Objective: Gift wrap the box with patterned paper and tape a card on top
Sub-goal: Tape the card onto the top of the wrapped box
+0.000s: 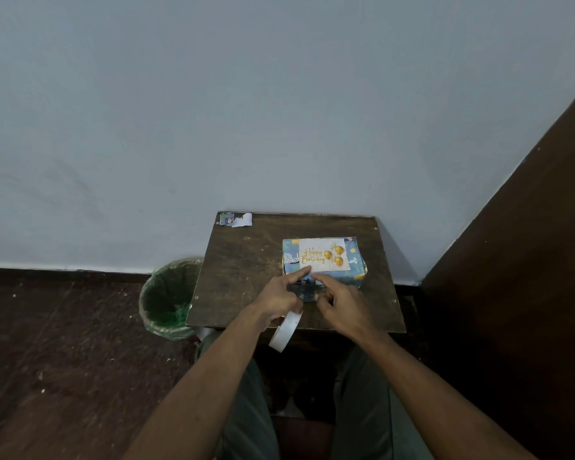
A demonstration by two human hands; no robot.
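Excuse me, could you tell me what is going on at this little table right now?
A person is finishing a gift. The box, already wrapped in blue patterned paper, sits on the table with a Happy Birthday card on top. The left hand holds a tape roll while its forefinger reaches the card's near edge; the right hand works beside it. A paper scrap lies at the far corner.

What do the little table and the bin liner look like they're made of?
Table: dark wood or wood board, matte and worn, judging by scuffs and pale specks across its top. Bin liner: thin green plastic film, apparently, since it looks translucent, crinkled and slightly glossy.
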